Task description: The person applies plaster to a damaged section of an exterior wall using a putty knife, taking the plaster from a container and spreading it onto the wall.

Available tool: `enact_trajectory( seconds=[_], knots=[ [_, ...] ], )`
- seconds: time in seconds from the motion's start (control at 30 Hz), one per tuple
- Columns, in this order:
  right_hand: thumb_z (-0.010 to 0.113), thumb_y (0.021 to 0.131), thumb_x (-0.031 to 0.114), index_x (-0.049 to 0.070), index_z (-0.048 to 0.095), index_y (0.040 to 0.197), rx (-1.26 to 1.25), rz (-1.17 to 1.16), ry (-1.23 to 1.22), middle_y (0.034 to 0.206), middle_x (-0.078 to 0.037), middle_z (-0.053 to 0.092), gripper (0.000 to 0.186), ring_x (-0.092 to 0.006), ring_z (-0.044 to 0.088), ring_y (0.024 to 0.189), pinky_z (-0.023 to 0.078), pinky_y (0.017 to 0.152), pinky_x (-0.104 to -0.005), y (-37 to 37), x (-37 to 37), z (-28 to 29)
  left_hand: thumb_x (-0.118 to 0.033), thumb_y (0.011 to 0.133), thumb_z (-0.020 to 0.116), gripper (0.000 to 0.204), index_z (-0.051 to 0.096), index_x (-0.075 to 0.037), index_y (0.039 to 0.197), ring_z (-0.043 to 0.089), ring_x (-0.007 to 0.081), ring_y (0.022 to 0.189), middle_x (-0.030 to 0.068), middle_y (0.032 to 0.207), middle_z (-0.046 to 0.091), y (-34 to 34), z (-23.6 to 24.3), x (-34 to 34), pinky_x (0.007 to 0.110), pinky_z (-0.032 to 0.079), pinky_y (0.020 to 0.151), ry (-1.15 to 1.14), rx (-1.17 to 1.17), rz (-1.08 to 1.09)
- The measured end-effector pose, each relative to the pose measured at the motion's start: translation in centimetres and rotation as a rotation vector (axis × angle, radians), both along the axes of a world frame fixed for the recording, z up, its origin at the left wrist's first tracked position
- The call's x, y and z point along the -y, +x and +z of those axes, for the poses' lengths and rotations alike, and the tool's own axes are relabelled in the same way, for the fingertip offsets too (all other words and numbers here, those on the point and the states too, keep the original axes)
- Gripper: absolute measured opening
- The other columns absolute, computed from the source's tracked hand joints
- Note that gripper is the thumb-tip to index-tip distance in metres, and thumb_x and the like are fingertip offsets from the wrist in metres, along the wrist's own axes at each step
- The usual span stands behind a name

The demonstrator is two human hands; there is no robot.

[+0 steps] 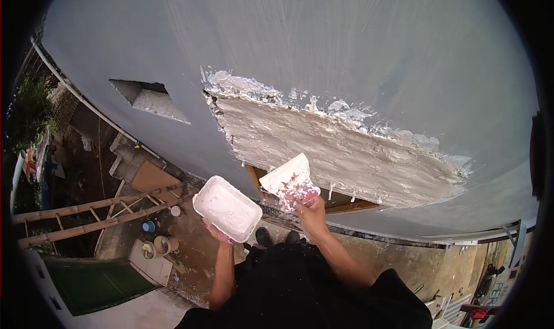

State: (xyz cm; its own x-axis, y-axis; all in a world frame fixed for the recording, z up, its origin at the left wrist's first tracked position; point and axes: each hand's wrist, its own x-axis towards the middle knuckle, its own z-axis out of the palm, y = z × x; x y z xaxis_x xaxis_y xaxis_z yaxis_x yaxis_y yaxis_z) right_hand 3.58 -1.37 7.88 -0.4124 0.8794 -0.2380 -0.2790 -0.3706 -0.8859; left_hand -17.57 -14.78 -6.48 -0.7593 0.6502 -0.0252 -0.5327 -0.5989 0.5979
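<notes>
My left hand (217,232) is closed under the near edge of a shallow rectangular tray (227,209) coated in white plaster; most of its fingers are hidden beneath. In my right hand (311,211) is a wide putty knife (291,182), its pinkish handle end smeared with wet plaster and its pale blade pointing up and left. The blade is near the lower edge of a rough cream plaster patch (329,144) on the grey wall. Thick white plaster (340,107) runs ragged along the patch's upper edge.
A rectangular hole (151,101) opens in the wall at left. Below the patch, a wood-framed opening (352,206) shows. A bamboo ladder (104,215) leans in from the left. Buckets (166,245) stand on the ground near a green door (98,283).
</notes>
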Motion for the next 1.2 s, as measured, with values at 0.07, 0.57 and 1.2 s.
enact_trajectory(
  seconds=[0.07,0.57,1.2],
  knots=[
    [0.051,0.082,-0.012,-0.006,0.054,0.115,0.195,0.039,0.232,0.101,-0.008,0.065,0.034,-0.0122,0.062,0.085,0.050,0.072,-0.0248,3.1,-0.8,-2.0,-0.063,0.084,0.048,0.081,0.027,-0.013,0.143,0.043,0.0349,0.125,0.0126,0.142,0.036,1.8,3.8,-1.4,0.054,0.040,0.102,0.022,0.024,-0.185],
    [0.061,0.083,0.011,0.001,0.058,0.095,0.804,0.538,1.120,0.076,-0.021,0.060,0.016,-0.0443,0.056,0.068,0.045,0.059,-0.0467,1.9,-4.2,8.0,-0.054,0.067,0.074,0.100,0.029,-0.002,0.140,0.050,0.0253,0.118,0.0110,0.131,0.048,1.7,-2.0,-3.1,0.040,0.041,0.100,-0.104,0.003,-0.567],
    [0.058,0.084,0.010,-0.005,0.055,0.101,0.872,0.617,0.964,0.067,-0.029,0.056,0.024,-0.0473,0.054,0.067,0.042,0.062,-0.0499,0.9,-5.9,7.5,-0.048,0.055,0.082,0.108,0.028,-0.002,0.137,0.043,0.0230,0.117,0.0090,0.127,0.044,4.0,2.1,-5.7,0.038,0.035,0.099,-0.121,-0.223,-0.312]
  ],
)
